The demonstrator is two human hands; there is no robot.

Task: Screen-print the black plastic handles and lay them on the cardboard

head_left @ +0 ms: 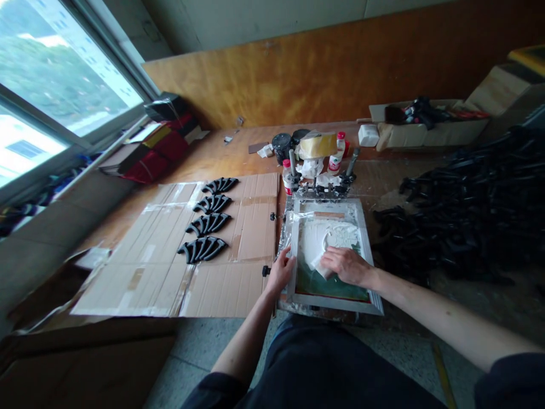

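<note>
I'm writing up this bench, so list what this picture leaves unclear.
Head view, hidden: the palm of the right hand, behind its own back, so its exact grip on the crumpled white wad.
Head view, hidden: the underside of the silver rectangular metal frame, beneath its top face.
Head view, too small: lettering on the right-hand red-capped bottle.
Head view, cut off by the right edge and blurred: the dark heap of black parts.

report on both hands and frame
Right hand holds white piece over green panel. Left hand at left edge of frame. Panel smeared white, partly hidden by right hand.
</note>
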